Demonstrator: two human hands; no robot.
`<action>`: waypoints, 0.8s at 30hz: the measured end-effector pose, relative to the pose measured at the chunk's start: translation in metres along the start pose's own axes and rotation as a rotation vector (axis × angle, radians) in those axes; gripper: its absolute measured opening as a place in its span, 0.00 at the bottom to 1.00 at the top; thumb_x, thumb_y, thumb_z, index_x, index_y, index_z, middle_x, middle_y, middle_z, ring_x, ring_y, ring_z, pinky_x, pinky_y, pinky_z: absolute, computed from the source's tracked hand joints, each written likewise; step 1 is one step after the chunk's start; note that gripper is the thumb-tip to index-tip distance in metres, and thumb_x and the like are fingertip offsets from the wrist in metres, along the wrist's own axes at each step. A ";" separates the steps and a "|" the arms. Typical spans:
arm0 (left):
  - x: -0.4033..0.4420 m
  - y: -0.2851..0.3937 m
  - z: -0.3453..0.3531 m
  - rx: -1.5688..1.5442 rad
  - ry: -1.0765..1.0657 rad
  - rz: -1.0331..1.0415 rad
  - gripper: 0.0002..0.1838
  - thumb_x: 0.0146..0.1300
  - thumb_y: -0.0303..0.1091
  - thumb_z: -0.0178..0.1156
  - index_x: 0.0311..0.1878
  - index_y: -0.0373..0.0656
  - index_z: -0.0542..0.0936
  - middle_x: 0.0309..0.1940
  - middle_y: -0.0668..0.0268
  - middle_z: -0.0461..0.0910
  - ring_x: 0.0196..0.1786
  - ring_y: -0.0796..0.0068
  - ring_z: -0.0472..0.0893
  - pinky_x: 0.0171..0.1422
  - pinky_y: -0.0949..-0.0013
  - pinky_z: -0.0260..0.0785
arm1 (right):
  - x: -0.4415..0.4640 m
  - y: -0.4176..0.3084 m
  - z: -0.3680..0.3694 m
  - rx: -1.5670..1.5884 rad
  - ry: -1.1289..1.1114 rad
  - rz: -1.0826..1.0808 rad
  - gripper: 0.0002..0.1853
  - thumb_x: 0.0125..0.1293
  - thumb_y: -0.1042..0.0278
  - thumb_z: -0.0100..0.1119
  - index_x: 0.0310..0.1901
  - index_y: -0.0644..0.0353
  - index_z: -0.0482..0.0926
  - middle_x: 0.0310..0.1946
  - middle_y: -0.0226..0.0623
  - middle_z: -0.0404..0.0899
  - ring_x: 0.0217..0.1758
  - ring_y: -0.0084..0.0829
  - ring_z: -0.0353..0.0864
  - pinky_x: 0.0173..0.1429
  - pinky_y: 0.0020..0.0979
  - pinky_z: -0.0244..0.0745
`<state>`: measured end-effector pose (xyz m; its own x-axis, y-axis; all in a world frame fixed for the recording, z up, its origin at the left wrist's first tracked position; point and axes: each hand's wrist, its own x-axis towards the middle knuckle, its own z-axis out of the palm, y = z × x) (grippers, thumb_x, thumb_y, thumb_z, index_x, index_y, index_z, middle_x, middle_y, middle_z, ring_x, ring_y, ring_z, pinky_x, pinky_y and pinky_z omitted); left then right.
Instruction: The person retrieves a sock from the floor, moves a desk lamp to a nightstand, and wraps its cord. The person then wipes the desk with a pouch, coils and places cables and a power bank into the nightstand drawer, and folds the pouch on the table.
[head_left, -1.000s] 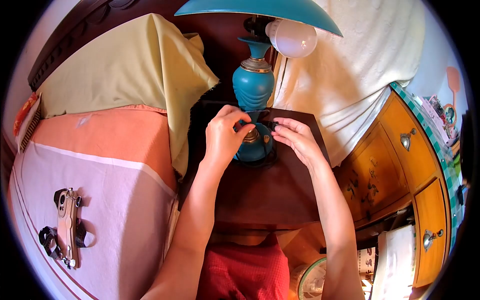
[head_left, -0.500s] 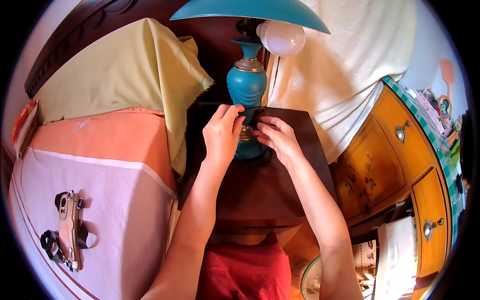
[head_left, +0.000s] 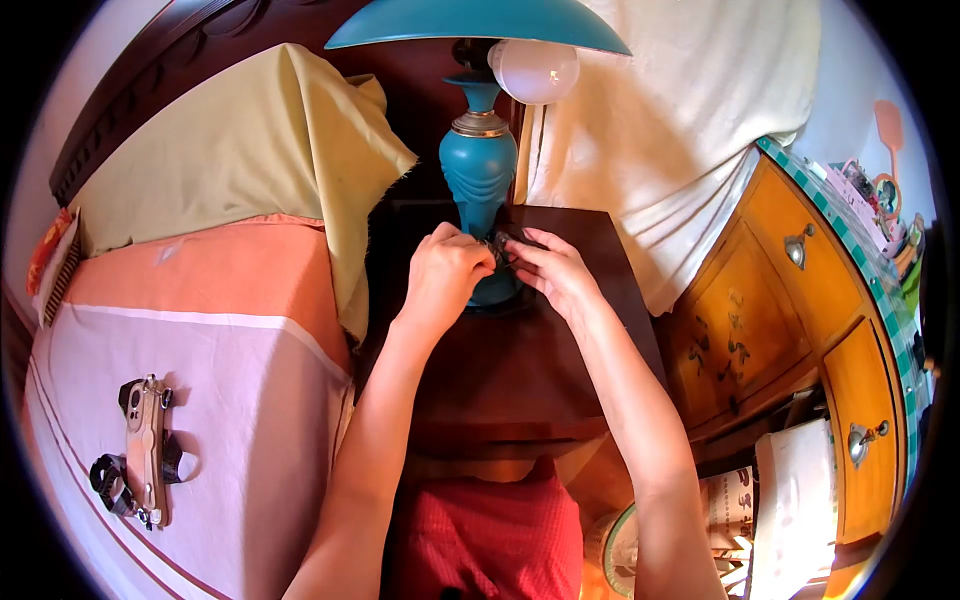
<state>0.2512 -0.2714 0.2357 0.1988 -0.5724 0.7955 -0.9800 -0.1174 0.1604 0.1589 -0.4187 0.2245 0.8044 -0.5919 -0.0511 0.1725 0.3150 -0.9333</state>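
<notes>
Pinching small dark piece (head_left: pixel 500 243) in your right hand (head_left: pixel 556 268), before lamp (head_left: pixel 478 165) near back edge of nightstand (head_left: pixel 520 375); left hand (head_left: pixel 445 272) curled, can't tell its hold. Piece looks light, stiff; grip by sides.

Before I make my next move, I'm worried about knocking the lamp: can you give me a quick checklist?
1. Teal table lamp upright on the dark wooden nightstand: ok.
2. Globe light bulb under the teal lampshade: ok.
3. Right hand holding the small dark piece at its fingertips: ok.
4. Left hand gripping securely: cannot tell; its curled fingers hide whatever they hold.
5. Smartphone off the nightstand: ok, it lies on the bed.
</notes>
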 end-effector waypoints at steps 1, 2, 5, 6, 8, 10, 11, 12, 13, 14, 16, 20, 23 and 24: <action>-0.003 -0.002 -0.001 0.028 -0.028 -0.015 0.05 0.42 0.26 0.66 0.25 0.44 0.81 0.24 0.69 0.78 0.37 0.66 0.75 0.43 0.65 0.69 | 0.003 0.004 -0.003 -0.068 -0.016 0.016 0.16 0.60 0.72 0.60 0.50 0.64 0.72 0.40 0.35 0.80 0.41 0.26 0.79 0.44 0.28 0.75; -0.007 -0.003 -0.001 0.069 -0.065 -0.040 0.05 0.42 0.27 0.66 0.25 0.45 0.82 0.26 0.70 0.79 0.38 0.66 0.75 0.44 0.64 0.68 | 0.007 0.008 -0.005 -0.137 -0.034 0.031 0.14 0.60 0.72 0.60 0.47 0.63 0.74 0.39 0.33 0.80 0.40 0.23 0.79 0.41 0.26 0.74; -0.016 -0.008 0.002 0.121 -0.070 -0.100 0.04 0.43 0.26 0.66 0.26 0.44 0.82 0.29 0.68 0.79 0.39 0.65 0.75 0.43 0.65 0.68 | 0.018 0.024 -0.012 -0.640 0.036 -0.323 0.16 0.55 0.75 0.63 0.46 0.63 0.74 0.36 0.34 0.81 0.37 0.23 0.79 0.38 0.28 0.74; -0.019 -0.012 0.004 0.125 -0.066 -0.101 0.04 0.43 0.26 0.66 0.26 0.44 0.82 0.29 0.68 0.79 0.39 0.65 0.75 0.43 0.65 0.68 | 0.009 0.020 -0.005 -0.849 0.127 -0.446 0.19 0.51 0.78 0.65 0.46 0.62 0.73 0.34 0.36 0.80 0.34 0.26 0.79 0.35 0.28 0.74; -0.027 -0.018 0.008 0.094 0.064 -0.228 0.05 0.44 0.24 0.65 0.28 0.42 0.83 0.31 0.65 0.80 0.39 0.63 0.75 0.43 0.64 0.69 | 0.003 0.014 0.006 -0.869 0.116 -0.614 0.18 0.50 0.79 0.65 0.45 0.61 0.75 0.34 0.39 0.80 0.33 0.30 0.80 0.37 0.29 0.74; -0.031 -0.026 0.012 0.073 0.088 -0.249 0.05 0.46 0.24 0.64 0.29 0.41 0.82 0.32 0.63 0.80 0.39 0.61 0.76 0.43 0.64 0.69 | 0.002 0.010 0.011 -0.890 0.077 -0.795 0.14 0.49 0.77 0.66 0.39 0.61 0.77 0.32 0.42 0.80 0.32 0.36 0.81 0.39 0.31 0.75; -0.032 -0.029 0.015 0.051 0.110 -0.268 0.05 0.47 0.23 0.64 0.30 0.40 0.82 0.33 0.62 0.80 0.39 0.60 0.76 0.44 0.63 0.70 | 0.004 0.011 0.011 -0.890 0.076 -0.796 0.14 0.49 0.77 0.66 0.39 0.61 0.77 0.32 0.42 0.80 0.32 0.36 0.81 0.39 0.31 0.75; -0.033 -0.032 0.016 0.053 0.110 -0.268 0.05 0.47 0.23 0.64 0.30 0.40 0.82 0.33 0.62 0.80 0.39 0.60 0.76 0.44 0.63 0.70 | 0.009 0.012 0.010 -0.893 0.070 -0.763 0.12 0.50 0.78 0.64 0.38 0.62 0.78 0.31 0.41 0.81 0.32 0.35 0.81 0.39 0.31 0.75; -0.034 -0.035 0.018 0.009 0.127 -0.273 0.05 0.48 0.24 0.64 0.31 0.39 0.82 0.34 0.60 0.81 0.40 0.59 0.77 0.44 0.63 0.70 | 0.014 0.014 0.008 -0.895 0.064 -0.728 0.09 0.51 0.78 0.62 0.37 0.63 0.78 0.30 0.40 0.81 0.33 0.34 0.82 0.39 0.31 0.75; -0.035 -0.037 0.019 -0.035 0.143 -0.277 0.06 0.49 0.25 0.64 0.32 0.38 0.82 0.34 0.59 0.81 0.40 0.57 0.78 0.45 0.63 0.71 | 0.021 0.015 0.005 -0.782 0.068 -0.662 0.07 0.53 0.79 0.58 0.35 0.64 0.80 0.28 0.40 0.82 0.34 0.33 0.82 0.40 0.30 0.75; -0.034 -0.034 0.019 -0.054 0.148 -0.278 0.06 0.49 0.26 0.65 0.32 0.38 0.82 0.34 0.58 0.81 0.39 0.57 0.77 0.45 0.62 0.71 | 0.028 0.011 0.003 -0.826 0.084 -0.631 0.09 0.52 0.73 0.61 0.37 0.63 0.80 0.29 0.41 0.82 0.34 0.32 0.82 0.40 0.30 0.75; -0.033 -0.035 0.022 -0.098 0.151 -0.283 0.08 0.50 0.28 0.66 0.32 0.37 0.81 0.34 0.57 0.80 0.40 0.56 0.77 0.45 0.61 0.70 | 0.033 0.013 0.003 -0.946 0.071 -0.622 0.12 0.50 0.66 0.65 0.35 0.63 0.79 0.29 0.41 0.82 0.32 0.32 0.81 0.40 0.31 0.75; -0.034 -0.036 0.021 -0.109 0.154 -0.274 0.09 0.49 0.30 0.67 0.32 0.36 0.80 0.34 0.56 0.81 0.41 0.55 0.78 0.46 0.60 0.70 | 0.030 0.007 0.007 -1.001 0.061 -0.626 0.13 0.48 0.67 0.66 0.34 0.63 0.79 0.29 0.40 0.81 0.31 0.33 0.81 0.39 0.32 0.75; -0.033 -0.035 0.020 -0.098 0.153 -0.266 0.10 0.49 0.31 0.68 0.32 0.36 0.80 0.34 0.56 0.81 0.41 0.55 0.78 0.46 0.60 0.70 | 0.027 0.004 0.010 -1.001 0.060 -0.627 0.13 0.48 0.67 0.66 0.34 0.63 0.79 0.29 0.40 0.81 0.31 0.33 0.81 0.39 0.32 0.75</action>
<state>0.2789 -0.2651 0.1924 0.4524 -0.4023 0.7959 -0.8909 -0.1635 0.4238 0.1869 -0.4259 0.2235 0.7049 -0.4789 0.5232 -0.0162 -0.7483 -0.6631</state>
